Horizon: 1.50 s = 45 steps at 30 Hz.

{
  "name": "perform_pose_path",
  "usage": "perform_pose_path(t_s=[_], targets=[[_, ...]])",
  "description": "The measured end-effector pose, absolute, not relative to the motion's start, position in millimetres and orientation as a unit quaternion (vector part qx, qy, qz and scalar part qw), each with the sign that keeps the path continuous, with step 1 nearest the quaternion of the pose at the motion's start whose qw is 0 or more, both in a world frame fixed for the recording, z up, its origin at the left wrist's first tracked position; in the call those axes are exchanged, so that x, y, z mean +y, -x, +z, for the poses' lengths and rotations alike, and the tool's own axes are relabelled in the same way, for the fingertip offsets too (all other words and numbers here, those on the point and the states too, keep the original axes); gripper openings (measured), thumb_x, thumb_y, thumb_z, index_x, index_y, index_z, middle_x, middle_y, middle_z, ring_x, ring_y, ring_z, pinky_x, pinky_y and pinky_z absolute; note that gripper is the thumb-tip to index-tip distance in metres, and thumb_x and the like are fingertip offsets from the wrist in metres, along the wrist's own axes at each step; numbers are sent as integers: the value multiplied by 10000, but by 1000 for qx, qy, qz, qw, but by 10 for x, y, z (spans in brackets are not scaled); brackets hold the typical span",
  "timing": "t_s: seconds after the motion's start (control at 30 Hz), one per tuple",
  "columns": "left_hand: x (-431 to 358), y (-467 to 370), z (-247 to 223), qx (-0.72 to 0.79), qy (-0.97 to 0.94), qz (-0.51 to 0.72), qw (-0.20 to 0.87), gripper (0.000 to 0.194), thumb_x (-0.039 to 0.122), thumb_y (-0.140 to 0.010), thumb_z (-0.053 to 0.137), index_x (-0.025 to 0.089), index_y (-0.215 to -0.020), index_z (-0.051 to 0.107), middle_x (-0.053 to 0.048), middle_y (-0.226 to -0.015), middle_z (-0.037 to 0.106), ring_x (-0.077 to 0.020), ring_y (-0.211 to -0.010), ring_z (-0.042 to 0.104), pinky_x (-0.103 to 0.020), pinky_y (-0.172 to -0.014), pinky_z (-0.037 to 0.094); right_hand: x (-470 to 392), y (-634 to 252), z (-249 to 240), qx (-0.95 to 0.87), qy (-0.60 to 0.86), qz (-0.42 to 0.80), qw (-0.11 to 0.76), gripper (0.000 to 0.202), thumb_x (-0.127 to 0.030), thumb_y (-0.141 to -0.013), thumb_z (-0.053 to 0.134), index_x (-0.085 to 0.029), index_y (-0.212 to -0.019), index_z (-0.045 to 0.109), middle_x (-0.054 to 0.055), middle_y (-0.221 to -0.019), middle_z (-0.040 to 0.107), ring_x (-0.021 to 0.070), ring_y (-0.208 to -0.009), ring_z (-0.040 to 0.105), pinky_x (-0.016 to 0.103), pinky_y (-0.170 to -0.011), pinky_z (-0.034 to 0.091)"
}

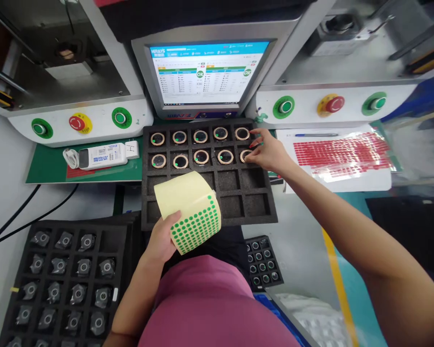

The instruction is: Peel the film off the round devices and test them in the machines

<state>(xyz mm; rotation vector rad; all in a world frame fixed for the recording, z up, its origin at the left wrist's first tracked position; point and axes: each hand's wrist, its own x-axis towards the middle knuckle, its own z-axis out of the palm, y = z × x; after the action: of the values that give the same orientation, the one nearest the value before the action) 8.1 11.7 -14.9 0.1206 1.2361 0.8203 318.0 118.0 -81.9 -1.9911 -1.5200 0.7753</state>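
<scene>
My left hand (163,237) grips a curled roll of pale yellow backing paper (184,193) covered with rows of small green dot stickers (197,226). The roll hangs over the front of a black foam tray (255,202). Two rows of dark round parts with gold rims (200,137) sit in the tray's far compartments, several bearing a green dot. My right hand (265,150) is at the tray's right edge, thumb and bent fingers closed at the nearer-row end round part (244,155). My fingers partly cover that part, and any dot between them is hidden.
A monitor (210,77) stands behind the tray, between machine panels with green buttons (285,107) and red stop buttons (335,104). Red sticker sheets (342,152) and a pen (316,135) lie right. A boxed charger (103,156) and another foam tray of wrapped parts (110,241) are left.
</scene>
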Motion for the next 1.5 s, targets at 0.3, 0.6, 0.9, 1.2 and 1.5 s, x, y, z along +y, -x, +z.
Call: perform_pose_path(t_s=[0.3,0.6,0.9,1.2,1.5], targets=[[16,57,-245,537,-96,364,755,496,209,-769,739,91,-1246,669,-154,-1080,774,-335,-1171,674,-454,-1076,513,1112,-3143,-739,-592,733,245,228,711,-136,-629,653,-171,-1314,466,101,-1057,680,249,-759,699,386,-759,562],[-19,21,-252,540,-94,356,757,474,195,-773,742,87,-1229,670,-151,-1058,780,-329,-1153,686,-443,-1055,530,1204,-3079,-696,-633,720,188,214,695,-30,-594,637,-150,-1269,525,155,-1070,658,386,-991,662,545,-888,536],[-28,-54,-205,533,-84,390,746,506,246,-688,758,76,-1161,696,-179,-1037,778,-401,-1149,674,-548,-1054,506,559,-2693,-286,-654,571,211,448,596,-189,-858,652,-289,-1372,369,83,-1217,607,181,-796,718,362,-772,626],[-9,-74,-150,489,-100,377,780,624,298,-603,824,100,-1180,696,-162,-964,790,-429,-1185,645,-572,-1104,444,75,-2164,-8,-770,432,189,429,491,-69,-904,608,-274,-1325,464,83,-1097,683,213,-1061,693,359,-880,630],[-25,-38,-176,462,-118,370,797,645,377,-574,853,118,-1147,709,-156,-1004,788,-413,-1173,657,-533,-1068,477,66,-2074,-27,-783,418,142,438,548,-23,-864,652,-235,-1339,478,106,-1089,692,216,-1016,708,352,-844,641]])
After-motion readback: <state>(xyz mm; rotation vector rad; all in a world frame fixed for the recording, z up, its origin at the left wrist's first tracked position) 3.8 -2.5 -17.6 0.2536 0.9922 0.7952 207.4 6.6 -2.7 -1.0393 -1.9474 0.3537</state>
